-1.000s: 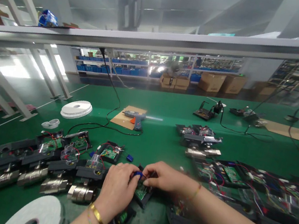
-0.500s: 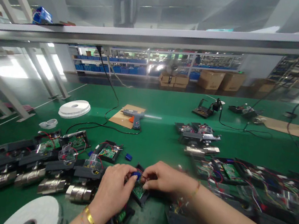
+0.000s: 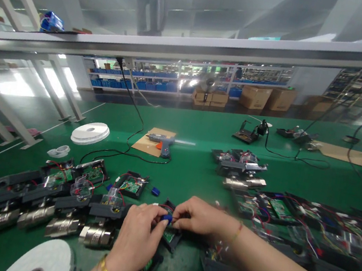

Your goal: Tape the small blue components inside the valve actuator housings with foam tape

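Note:
My left hand (image 3: 139, 235) pinches a small blue block (image 3: 166, 218) between thumb and fingertips. From the right, my right hand (image 3: 197, 216) meets it with its fingers pinched together; thin wires seem to be at those fingertips, but the grip is too small to make out. Beneath both hands lies an open black housing (image 3: 171, 245) with a green circuit board, partly covered by my fingers. A second blue block (image 3: 155, 191) rests on the green table just beyond, beside another open housing (image 3: 131, 184) with red wires.
Black units with metal valves (image 3: 65, 224) line the left, and more wired housings (image 3: 280, 207) fill the right. A glue gun (image 3: 163, 144) lies on cardboard behind. White tape rolls (image 3: 90, 132) sit at the left, one close to my left arm. A shelf beam (image 3: 195, 48) crosses above.
The blue block has shifted slightly toward me and to the right in my left hand, and shows more clearly. My right hand stays almost in place, fingers still pinched.

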`<state>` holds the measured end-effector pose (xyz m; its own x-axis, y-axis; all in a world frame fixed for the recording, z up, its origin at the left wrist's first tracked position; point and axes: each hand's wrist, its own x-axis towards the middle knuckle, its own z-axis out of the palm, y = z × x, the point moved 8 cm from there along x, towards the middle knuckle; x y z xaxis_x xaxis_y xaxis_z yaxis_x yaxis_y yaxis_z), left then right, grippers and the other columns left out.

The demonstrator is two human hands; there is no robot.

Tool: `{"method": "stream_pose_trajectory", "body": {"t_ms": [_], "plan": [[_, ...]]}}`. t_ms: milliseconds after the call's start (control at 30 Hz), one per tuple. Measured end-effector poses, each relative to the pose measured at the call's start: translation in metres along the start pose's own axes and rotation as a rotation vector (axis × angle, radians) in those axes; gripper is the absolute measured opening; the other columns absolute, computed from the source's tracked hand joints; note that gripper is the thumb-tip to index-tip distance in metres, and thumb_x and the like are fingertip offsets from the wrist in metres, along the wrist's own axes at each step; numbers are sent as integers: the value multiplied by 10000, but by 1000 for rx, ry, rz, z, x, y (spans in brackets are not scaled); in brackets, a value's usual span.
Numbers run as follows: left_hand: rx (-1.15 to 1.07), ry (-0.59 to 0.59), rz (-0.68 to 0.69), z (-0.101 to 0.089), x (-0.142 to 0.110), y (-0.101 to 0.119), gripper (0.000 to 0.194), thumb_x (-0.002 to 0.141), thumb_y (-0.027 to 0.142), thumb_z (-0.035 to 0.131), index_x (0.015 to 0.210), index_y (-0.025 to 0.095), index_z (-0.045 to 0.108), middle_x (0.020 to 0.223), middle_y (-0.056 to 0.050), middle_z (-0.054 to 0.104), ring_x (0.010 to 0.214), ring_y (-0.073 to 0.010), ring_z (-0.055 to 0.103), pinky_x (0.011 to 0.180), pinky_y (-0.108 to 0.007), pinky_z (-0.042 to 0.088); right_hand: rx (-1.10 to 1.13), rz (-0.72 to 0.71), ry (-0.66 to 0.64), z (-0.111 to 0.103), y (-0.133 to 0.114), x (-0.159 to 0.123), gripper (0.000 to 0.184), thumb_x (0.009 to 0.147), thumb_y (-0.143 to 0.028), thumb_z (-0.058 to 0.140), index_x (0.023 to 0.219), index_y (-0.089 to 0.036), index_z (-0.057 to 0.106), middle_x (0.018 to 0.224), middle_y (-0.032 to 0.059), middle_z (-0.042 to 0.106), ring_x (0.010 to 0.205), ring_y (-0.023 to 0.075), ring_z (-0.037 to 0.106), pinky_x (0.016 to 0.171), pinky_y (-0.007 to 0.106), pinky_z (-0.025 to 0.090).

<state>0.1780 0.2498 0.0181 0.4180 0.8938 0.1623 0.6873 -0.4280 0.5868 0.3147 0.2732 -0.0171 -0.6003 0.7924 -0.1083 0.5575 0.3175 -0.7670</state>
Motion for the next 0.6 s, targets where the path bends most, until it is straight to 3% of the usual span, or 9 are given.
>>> {"method": "stream_pose_trajectory", "body": {"t_ms": [333, 467, 533, 600], "plan": [[66, 79, 63, 0, -2, 5, 176, 900, 155, 552, 987, 222, 689, 885, -51, 692, 883, -289, 607, 801, -457, 381, -106, -4, -15, -3, -2, 0, 146, 850, -283, 703, 883, -183, 805, 760, 19, 747, 706, 160, 664, 665, 213, 435], [87, 87, 47, -1, 0, 11, 183, 871, 131, 576, 989, 228, 676, 872, -41, 699, 863, -290, 607, 781, -445, 401, -162, -99, 41, -11, -26, -2, 371, 854, -385, 712, 1181, -209, 730, 1036, 70, 742, 935, 235, 652, 811, 283, 445], [85, 80, 55, -2, -2, 18, 316, 823, 101, 609, 1105, 242, 632, 894, -9, 705, 874, -259, 616, 786, -409, 435, -136, -127, 37, -10, -37, -1, 404, 881, -419, 665, 1240, -235, 690, 1072, 69, 730, 941, 242, 651, 811, 293, 459], [71, 77, 89, -8, -9, 21, 551, 789, 93, 634, 1297, 267, 511, 1015, 24, 712, 945, -214, 625, 847, -359, 465, -87, -90, 1, -7, -37, 1, 336, 918, -426, 588, 1162, -239, 721, 1033, 73, 738, 912, 243, 667, 800, 299, 481]]}}
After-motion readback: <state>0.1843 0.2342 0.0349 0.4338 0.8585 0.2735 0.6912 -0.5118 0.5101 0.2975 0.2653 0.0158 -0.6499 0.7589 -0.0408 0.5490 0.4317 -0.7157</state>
